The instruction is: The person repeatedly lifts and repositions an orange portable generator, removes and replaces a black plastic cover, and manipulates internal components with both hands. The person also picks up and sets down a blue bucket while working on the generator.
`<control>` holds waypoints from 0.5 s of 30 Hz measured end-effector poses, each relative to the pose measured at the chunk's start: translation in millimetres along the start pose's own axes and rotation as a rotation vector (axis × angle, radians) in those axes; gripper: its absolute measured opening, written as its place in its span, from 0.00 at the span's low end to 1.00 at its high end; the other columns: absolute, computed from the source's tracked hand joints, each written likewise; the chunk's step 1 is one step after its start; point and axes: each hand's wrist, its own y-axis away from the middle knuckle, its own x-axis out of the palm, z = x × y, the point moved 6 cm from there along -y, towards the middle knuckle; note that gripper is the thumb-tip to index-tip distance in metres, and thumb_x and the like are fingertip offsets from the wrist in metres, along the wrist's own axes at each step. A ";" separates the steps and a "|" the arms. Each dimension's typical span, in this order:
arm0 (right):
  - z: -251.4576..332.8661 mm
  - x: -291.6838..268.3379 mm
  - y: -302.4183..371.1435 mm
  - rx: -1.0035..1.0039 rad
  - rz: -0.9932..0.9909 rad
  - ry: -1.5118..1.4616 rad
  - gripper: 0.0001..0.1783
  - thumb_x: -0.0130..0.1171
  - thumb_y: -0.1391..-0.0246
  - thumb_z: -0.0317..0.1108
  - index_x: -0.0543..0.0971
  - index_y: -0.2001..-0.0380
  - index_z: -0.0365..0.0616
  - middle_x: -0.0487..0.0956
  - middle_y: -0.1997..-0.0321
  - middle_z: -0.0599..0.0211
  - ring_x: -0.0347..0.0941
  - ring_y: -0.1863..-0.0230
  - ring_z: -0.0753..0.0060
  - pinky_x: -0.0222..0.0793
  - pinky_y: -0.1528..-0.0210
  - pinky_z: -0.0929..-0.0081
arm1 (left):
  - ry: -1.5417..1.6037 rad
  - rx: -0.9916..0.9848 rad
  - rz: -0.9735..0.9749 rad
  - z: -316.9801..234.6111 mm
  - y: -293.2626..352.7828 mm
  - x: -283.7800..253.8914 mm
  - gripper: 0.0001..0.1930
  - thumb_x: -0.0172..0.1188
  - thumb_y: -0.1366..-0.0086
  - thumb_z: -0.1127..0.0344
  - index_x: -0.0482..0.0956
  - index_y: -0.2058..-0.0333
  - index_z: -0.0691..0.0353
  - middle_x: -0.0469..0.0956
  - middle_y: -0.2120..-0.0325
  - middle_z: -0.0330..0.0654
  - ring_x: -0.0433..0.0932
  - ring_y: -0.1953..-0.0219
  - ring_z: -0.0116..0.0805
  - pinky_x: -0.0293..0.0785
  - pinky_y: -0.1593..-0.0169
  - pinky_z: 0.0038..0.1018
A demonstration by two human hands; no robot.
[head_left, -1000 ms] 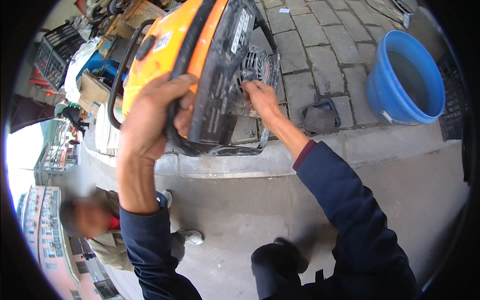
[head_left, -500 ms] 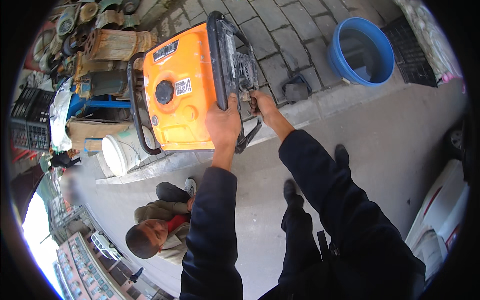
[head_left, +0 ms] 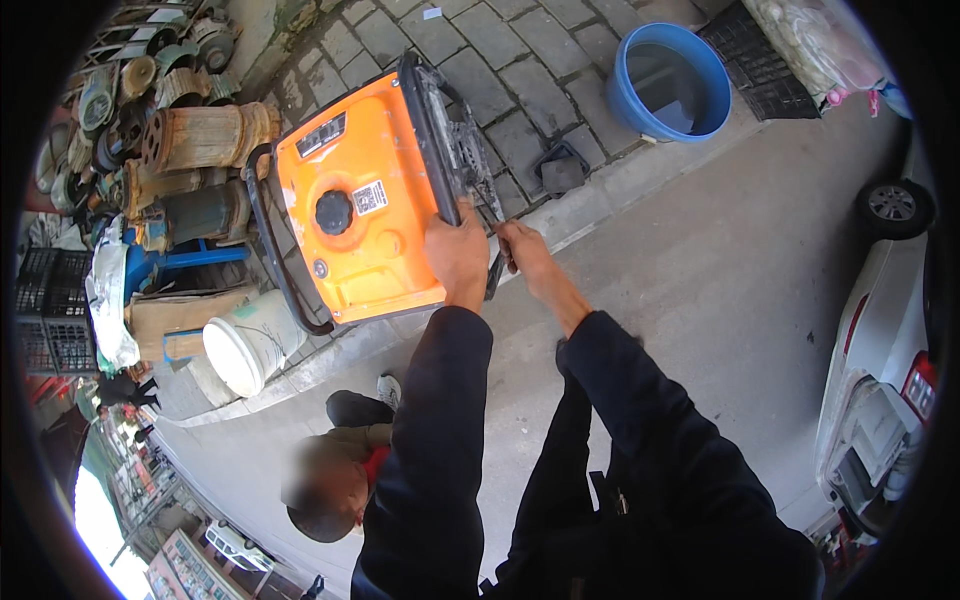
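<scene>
A portable generator [head_left: 400,150] with an orange fuel tank, a black round cap [head_left: 334,212] and a black tubular frame stands in front of me at the kerb. My left hand [head_left: 460,258] is wrapped round the frame bar on the generator's right side. Just right of it, my right hand [head_left: 532,262] is closed on a small dark starter pull handle [head_left: 508,262], mostly hidden by the fingers. What looks like a thin cord runs from the engine side [head_left: 468,150] to that hand.
A blue tub [head_left: 625,95] of water and a small black container [head_left: 560,172] stand right of the generator. Left are a white bucket [head_left: 232,355] and piled old motors [head_left: 200,135]. A person [head_left: 350,470] crouches near my left arm; a white car [head_left: 870,340] stands at right.
My right hand has moved back from the engine side toward me, away from the frame. My left hand keeps its hold on the bar. The view has shifted and turned a little.
</scene>
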 end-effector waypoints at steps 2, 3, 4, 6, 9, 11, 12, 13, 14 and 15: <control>-9.3 -4.3 9.0 0.019 -0.058 -0.001 0.17 0.54 0.35 0.43 0.71 0.78 0.48 0.67 0.81 0.74 0.63 0.81 0.78 0.57 0.78 0.74 | -0.024 -0.030 0.024 0.6 1.0 1.6 0.25 0.59 0.31 0.48 0.81 0.66 0.70 0.83 0.71 0.61 0.84 0.63 0.63 0.78 0.58 0.49; -13.6 -6.2 17.0 0.013 -0.068 -0.007 0.18 0.54 0.35 0.43 0.71 0.78 0.48 0.67 0.82 0.74 0.62 0.81 0.78 0.57 0.78 0.74 | -0.022 -0.006 0.001 -1.8 1.4 0.7 0.24 0.59 0.31 0.48 0.81 0.67 0.70 0.83 0.72 0.61 0.84 0.64 0.62 0.78 0.59 0.49; -15.8 -8.5 28.5 -0.031 -0.062 0.032 0.18 0.54 0.35 0.43 0.71 0.78 0.49 0.66 0.83 0.74 0.62 0.81 0.78 0.56 0.78 0.74 | -0.039 0.002 -0.015 -2.7 1.6 -0.1 0.24 0.59 0.31 0.48 0.81 0.68 0.70 0.83 0.73 0.61 0.84 0.65 0.62 0.78 0.59 0.49; -14.5 -23.4 66.7 -0.156 -0.040 0.057 0.19 0.53 0.34 0.43 0.70 0.79 0.49 0.65 0.84 0.75 0.60 0.82 0.78 0.55 0.78 0.75 | -0.044 0.018 -0.040 -4.5 2.2 -0.8 0.23 0.60 0.31 0.49 0.81 0.69 0.69 0.83 0.74 0.60 0.84 0.66 0.61 0.78 0.60 0.49; -22.7 -74.8 185.3 -0.124 -0.012 0.043 0.18 0.51 0.35 0.38 0.65 0.81 0.49 0.61 0.85 0.76 0.55 0.84 0.79 0.50 0.80 0.74 | -0.020 0.047 -0.067 -6.3 4.3 -0.2 0.22 0.61 0.32 0.51 0.81 0.70 0.69 0.82 0.75 0.59 0.84 0.68 0.61 0.78 0.62 0.49; -31.1 -130.0 274.6 0.094 -0.051 -0.164 0.17 0.52 0.43 0.30 0.61 0.83 0.49 0.57 0.86 0.75 0.53 0.84 0.79 0.49 0.80 0.74 | -0.046 0.095 -0.131 -8.8 6.5 -2.6 0.21 0.62 0.33 0.52 0.81 0.70 0.69 0.82 0.76 0.59 0.84 0.69 0.60 0.78 0.62 0.49; -30.1 -159.0 311.7 0.133 -0.071 -0.188 0.17 0.50 0.48 0.26 0.59 0.86 0.48 0.56 0.86 0.72 0.53 0.84 0.76 0.49 0.80 0.73 | -0.084 0.164 -0.194 -12.7 8.3 -5.3 0.22 0.62 0.33 0.51 0.82 0.69 0.70 0.82 0.75 0.60 0.84 0.68 0.61 0.78 0.61 0.50; -28.0 -183.2 341.7 0.125 -0.063 -0.132 0.16 0.48 0.51 0.25 0.58 0.89 0.46 0.55 0.87 0.70 0.55 0.84 0.73 0.51 0.80 0.72 | -0.057 0.146 -0.172 -11.3 6.9 -2.1 0.22 0.62 0.33 0.51 0.82 0.68 0.70 0.83 0.74 0.61 0.84 0.67 0.62 0.78 0.61 0.50; -26.1 -205.5 359.4 0.082 -0.071 -0.147 0.15 0.48 0.51 0.26 0.60 0.88 0.45 0.56 0.87 0.69 0.57 0.84 0.71 0.55 0.80 0.70 | -0.058 0.127 -0.171 -8.6 6.4 -0.2 0.22 0.62 0.33 0.51 0.83 0.68 0.70 0.83 0.73 0.62 0.84 0.67 0.63 0.78 0.61 0.50; -33.0 -226.8 368.3 0.154 -0.160 -0.095 0.16 0.48 0.51 0.26 0.59 0.89 0.45 0.56 0.87 0.68 0.58 0.84 0.69 0.58 0.79 0.67 | -0.096 0.116 -0.177 -5.8 5.4 0.5 0.23 0.62 0.33 0.51 0.83 0.67 0.71 0.83 0.73 0.63 0.84 0.66 0.63 0.78 0.60 0.50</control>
